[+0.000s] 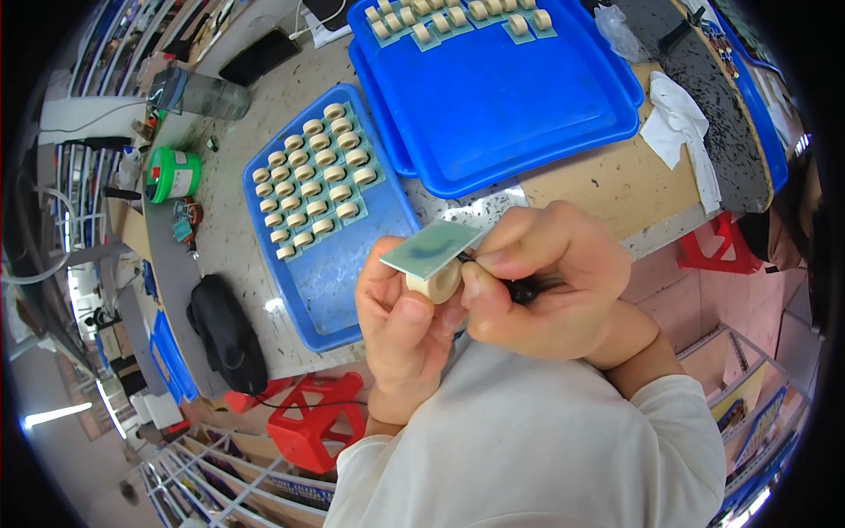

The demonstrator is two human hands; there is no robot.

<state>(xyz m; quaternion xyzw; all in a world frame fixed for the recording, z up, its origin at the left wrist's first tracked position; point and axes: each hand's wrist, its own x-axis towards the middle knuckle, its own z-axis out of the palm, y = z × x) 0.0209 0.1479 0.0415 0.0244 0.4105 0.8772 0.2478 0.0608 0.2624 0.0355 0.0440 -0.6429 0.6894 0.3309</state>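
Note:
My left hand (398,339) pinches a cream-coloured ring (433,287) with a thin, pale green square plate (431,247) on its upper side. The plate is tilted and has a dark smudge across its face. From the right, my right hand (559,277) is closed round a slim black tool (523,290); its tip reaches the plate's edge beside the ring. The tool's kind is hidden by my fingers. Left of my hands, a blue tray (330,308) bears rows of similar rings on green plates (308,188).
Stacked blue trays (519,114) hold more ringed plates at the far end. A white cloth (676,119) lies to their right. At left are a clear bottle (207,95), a green tub (176,174), a phone (260,56) and a black pouch (226,334). Red stools (321,418) stand below.

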